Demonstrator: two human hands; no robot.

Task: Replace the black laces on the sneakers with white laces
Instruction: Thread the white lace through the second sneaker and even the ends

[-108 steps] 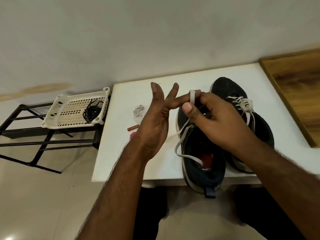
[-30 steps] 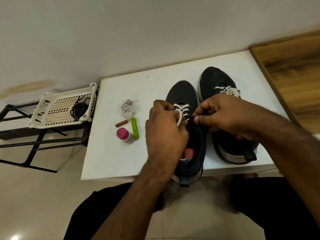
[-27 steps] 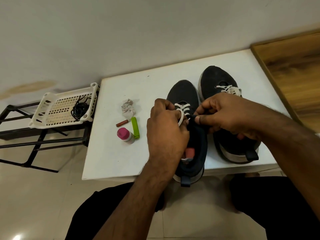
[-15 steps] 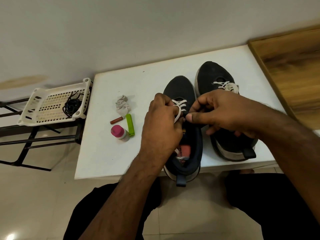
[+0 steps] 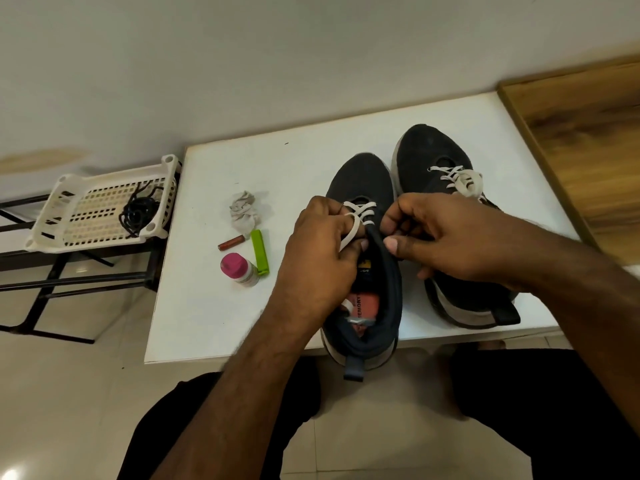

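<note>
Since half a second ago, both hands are barely shifting; the left hand [image 5: 322, 251] is gripping the white lace [image 5: 349, 233] over the left sneaker [image 5: 377, 306] on the bench [image 5: 207, 306], while the right hand [image 5: 446, 240] is pinching its collar.

A single wide-angle view, worn on the person's head, looks forward and steeply down from just above the near edge of the white surface [image 5: 194, 306]. It sits close: both forearms enter from the bottom of the frame and the hands, the left hand [image 5: 320, 258] and the right hand [image 5: 446, 237], fill the middle. The surface's far edge meets the wall in the upper half, its left edge runs down the left-centre, and its right edge borders a wooden panel [image 5: 588, 150] at the upper right. Beyond the left edge the view takes in a white basket [image 5: 100, 209] on a black rack and the tiled floor [image 5: 69, 393]. Straight lines bow toward the frame's edges.
</note>
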